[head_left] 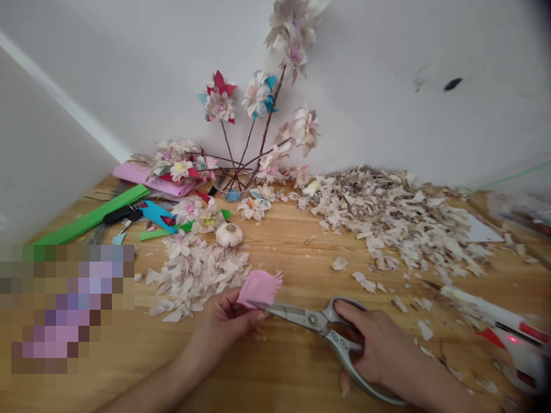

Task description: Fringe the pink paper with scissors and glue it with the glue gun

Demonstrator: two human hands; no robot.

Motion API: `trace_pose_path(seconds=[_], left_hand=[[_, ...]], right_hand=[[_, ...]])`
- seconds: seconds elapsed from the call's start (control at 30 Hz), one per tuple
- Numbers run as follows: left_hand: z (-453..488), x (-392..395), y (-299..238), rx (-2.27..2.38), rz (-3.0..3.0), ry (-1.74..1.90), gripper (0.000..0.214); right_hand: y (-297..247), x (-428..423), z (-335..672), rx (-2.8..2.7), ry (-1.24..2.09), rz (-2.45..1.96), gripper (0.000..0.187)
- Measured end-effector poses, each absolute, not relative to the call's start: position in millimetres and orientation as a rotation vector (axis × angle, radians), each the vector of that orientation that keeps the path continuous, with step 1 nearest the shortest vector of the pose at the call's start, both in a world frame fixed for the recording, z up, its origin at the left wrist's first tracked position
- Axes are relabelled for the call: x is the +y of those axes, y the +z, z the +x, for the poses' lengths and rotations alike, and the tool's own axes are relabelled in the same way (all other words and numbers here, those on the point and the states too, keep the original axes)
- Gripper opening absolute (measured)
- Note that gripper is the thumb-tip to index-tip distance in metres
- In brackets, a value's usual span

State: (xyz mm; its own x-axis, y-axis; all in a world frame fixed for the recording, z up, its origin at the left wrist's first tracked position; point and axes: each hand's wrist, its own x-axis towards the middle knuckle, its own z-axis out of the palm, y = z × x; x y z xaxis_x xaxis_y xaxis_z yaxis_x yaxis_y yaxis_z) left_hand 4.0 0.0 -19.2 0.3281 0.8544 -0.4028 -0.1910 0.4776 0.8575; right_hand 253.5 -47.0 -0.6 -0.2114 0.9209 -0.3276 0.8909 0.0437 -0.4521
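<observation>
Between the thumb and fingers of my left hand (226, 315) is a folded piece of pink crepe paper (258, 287), its right edge cut into a fringe. My right hand (379, 344) grips metal scissors (316, 321) by the handles. The blade tips lie at the lower edge of the pink paper, close to my left thumb. Just beyond my left hand spreads a pile of pale garlic skins (206, 278), with a whole garlic bulb (229, 234) at its back edge.
Handmade flowers on twigs (253, 149) stand in a clear bowl (235, 189). A larger heap of dry skins (383, 212) covers the back right. A white glue gun (508, 332) lies at right. Green paper (90, 221) and a black-handled tool (123, 214) lie at left.
</observation>
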Motion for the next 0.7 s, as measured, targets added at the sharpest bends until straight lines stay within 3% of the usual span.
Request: trace_pose_path(seconds=[0.23,0.7], left_hand=[[0.3,4.1,-14.7,1.01,0.898,0.729,0.02],[-1.0,1.9,-19.2,1.012,0.88,0.742,0.015]], right_hand=[[-0.6,-46.0,256.0,-2.255,0.876,-1.947,0.05],[4.8,-44.1,255.2,-2.325,0.861,-1.925,0.062]])
